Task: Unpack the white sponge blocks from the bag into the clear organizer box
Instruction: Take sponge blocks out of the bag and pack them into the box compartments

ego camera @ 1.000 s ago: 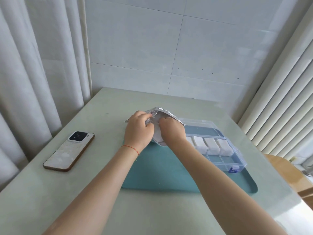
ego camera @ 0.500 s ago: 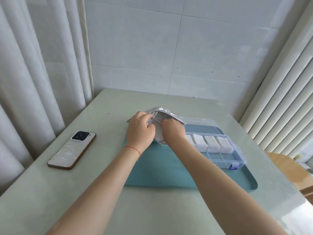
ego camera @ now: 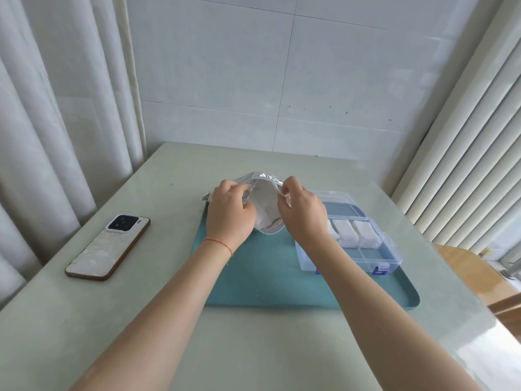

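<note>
Both hands are pinching one silvery bag (ego camera: pixel 265 210) over the teal tray (ego camera: pixel 267 277): left hand (ego camera: pixel 229 213), right hand (ego camera: pixel 303 213). Clear organizer box (ego camera: pixel 363 255) is holding three white sponge blocks (ego camera: pixel 348 231). One phone (ego camera: pixel 108 248) is lying left. No legible writing.

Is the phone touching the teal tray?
Apart. The head view shows a bare strip of table between the phone and the teal tray.
</note>
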Demonstrator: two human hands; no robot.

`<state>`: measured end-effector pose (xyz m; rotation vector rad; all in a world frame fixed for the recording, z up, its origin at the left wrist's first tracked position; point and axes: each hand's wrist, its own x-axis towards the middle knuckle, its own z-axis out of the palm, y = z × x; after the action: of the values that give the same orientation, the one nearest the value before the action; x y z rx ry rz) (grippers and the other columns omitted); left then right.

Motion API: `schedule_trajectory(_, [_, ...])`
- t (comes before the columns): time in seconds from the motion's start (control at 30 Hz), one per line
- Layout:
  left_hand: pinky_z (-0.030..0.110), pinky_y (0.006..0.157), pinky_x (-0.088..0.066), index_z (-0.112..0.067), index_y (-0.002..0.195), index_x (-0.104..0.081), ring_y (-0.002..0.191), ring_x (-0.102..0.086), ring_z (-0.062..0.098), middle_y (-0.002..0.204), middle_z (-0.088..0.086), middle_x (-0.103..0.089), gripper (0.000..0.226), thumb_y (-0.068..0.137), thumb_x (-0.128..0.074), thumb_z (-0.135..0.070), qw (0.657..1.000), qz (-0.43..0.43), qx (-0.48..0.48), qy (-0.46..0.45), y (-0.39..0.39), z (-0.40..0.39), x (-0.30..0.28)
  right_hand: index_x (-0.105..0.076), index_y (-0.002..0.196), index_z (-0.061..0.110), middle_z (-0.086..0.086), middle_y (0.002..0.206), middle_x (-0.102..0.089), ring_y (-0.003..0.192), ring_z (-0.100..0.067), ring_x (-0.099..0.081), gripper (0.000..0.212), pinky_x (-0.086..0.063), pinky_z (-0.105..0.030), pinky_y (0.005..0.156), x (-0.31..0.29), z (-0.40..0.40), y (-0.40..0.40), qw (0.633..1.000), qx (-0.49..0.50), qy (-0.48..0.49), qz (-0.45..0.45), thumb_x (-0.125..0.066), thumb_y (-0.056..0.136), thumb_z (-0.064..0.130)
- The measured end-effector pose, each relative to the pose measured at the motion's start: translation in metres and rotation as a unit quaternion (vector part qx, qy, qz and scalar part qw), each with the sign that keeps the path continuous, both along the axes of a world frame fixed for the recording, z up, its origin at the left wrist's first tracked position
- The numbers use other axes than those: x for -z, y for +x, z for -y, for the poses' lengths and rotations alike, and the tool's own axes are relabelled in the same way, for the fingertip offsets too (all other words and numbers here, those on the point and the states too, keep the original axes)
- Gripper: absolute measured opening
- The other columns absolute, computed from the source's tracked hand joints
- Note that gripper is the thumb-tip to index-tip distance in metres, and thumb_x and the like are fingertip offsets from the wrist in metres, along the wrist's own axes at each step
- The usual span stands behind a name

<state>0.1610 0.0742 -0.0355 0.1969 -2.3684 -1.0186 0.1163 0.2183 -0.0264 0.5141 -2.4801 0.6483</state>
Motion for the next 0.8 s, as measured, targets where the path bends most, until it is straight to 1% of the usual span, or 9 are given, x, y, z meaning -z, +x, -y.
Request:
schedule_trajectory(0.13, [0.038,0.090,-0.043,-0.009,0.111,-0.071,0.106,-0.047,0.032,0.109,0.011,-0.052,0.034,0.082,-0.054,-0.003,0.997,-0.020,-0.047,-0.062,0.007,-0.006,-0.003,-0.050,0.097,0.011,-0.005,0.081,-0.063,0.072,-0.033,-0.055,0.008,-0.045,-0.037,0.060,-0.007,-0.010,0.002,0.995,-0.032,-0.078,0.053,-0.054,0.092,0.016])
schedule_trajectory(0.2, [0.036,0.081,-0.046,-0.010,0.105,-0.072,0.103,-0.051,0.030,0.107,0.009,-0.052,0.027,0.083,-0.056,-0.008,0.996,-0.019,-0.058,-0.064,0.011,-0.012,-0.008,-0.053,0.094,0.012,0.002,0.078,-0.062,0.070,-0.025,-0.055,0.007,-0.046,-0.033,0.061,-0.012,-0.015,0.003,0.982,-0.048,-0.146,0.105,-0.056,0.090,0.016])
schedule_trajectory(0.3, [0.030,0.069,-0.043,-0.016,0.095,-0.071,0.090,-0.055,0.027,0.104,0.004,-0.055,0.019,0.089,-0.053,-0.017,0.997,0.041,-0.057,-0.043,0.016,-0.019,-0.015,-0.053,0.090,0.014,0.007,0.064,-0.054,0.049,-0.012,-0.043,0.005,-0.035,-0.019,0.045,-0.017,-0.023,0.002,0.950,-0.064,-0.232,0.201,-0.058,0.088,0.015])
schedule_trajectory(0.4, [0.029,0.058,-0.037,-0.017,0.068,-0.060,0.073,-0.051,0.028,0.079,0.004,-0.057,0.021,0.087,-0.050,-0.019,0.996,0.061,-0.050,-0.033,0.019,-0.022,-0.016,-0.054,0.089,0.014,0.000,0.064,-0.052,0.043,-0.014,-0.035,0.007,-0.029,-0.019,0.038,-0.016,-0.033,0.002,0.906,-0.070,-0.298,0.292,-0.060,0.087,0.013])
schedule_trajectory(0.5, [0.030,0.051,-0.027,-0.007,0.059,-0.047,0.059,-0.034,0.025,0.057,0.011,-0.040,0.028,0.080,-0.047,-0.026,0.997,0.068,-0.046,-0.015,0.021,-0.024,-0.013,-0.055,0.091,0.010,-0.002,0.062,-0.053,0.042,-0.016,-0.035,0.008,-0.027,-0.018,0.039,-0.015,-0.042,0.003,0.891,-0.075,-0.309,0.325,-0.061,0.086,0.011])
schedule_trajectory(0.6, [0.030,0.052,-0.032,-0.004,0.061,-0.050,0.058,-0.035,0.026,0.057,0.013,-0.045,0.033,0.072,-0.040,-0.033,0.996,0.076,-0.041,-0.015,0.023,-0.024,-0.011,-0.058,0.096,0.007,0.000,0.057,-0.051,0.041,-0.015,-0.037,0.011,-0.030,-0.020,0.042,-0.014,-0.048,0.004,0.885,-0.073,-0.303,0.344,-0.061,0.086,0.011])
schedule_trajectory(0.7, [0.032,0.058,-0.044,-0.008,0.068,-0.061,0.066,-0.053,0.032,0.065,0.010,-0.061,0.027,0.082,-0.049,-0.028,0.996,0.077,-0.042,-0.018,0.025,-0.025,-0.009,-0.058,0.097,0.008,-0.002,0.055,-0.051,0.040,-0.015,-0.038,0.012,-0.031,-0.021,0.042,-0.011,-0.050,0.004,0.883,-0.063,-0.296,0.360,-0.060,0.087,0.014])
schedule_trajectory(0.73, [0.033,0.059,-0.043,-0.010,0.072,-0.064,0.070,-0.055,0.032,0.070,0.008,-0.063,0.023,0.085,-0.052,-0.023,0.996,0.070,-0.050,-0.025,0.025,-0.026,-0.009,-0.058,0.096,0.009,-0.002,0.052,-0.051,0.039,-0.015,-0.037,0.012,-0.030,-0.021,0.044,-0.009,-0.049,0.006,0.884,-0.054,-0.287,0.366,-0.060,0.086,0.015])
schedule_trajectory(0.8, [0.032,0.054,-0.033,-0.011,0.073,-0.065,0.072,-0.048,0.029,0.080,0.005,-0.057,0.020,0.088,-0.053,-0.016,0.994,0.031,-0.084,-0.059,0.025,-0.028,-0.010,-0.058,0.094,0.010,-0.003,0.044,-0.052,0.037,-0.014,-0.039,0.011,-0.031,-0.022,0.046,-0.007,-0.045,0.008,0.882,-0.039,-0.283,0.375,-0.059,0.085,0.017])
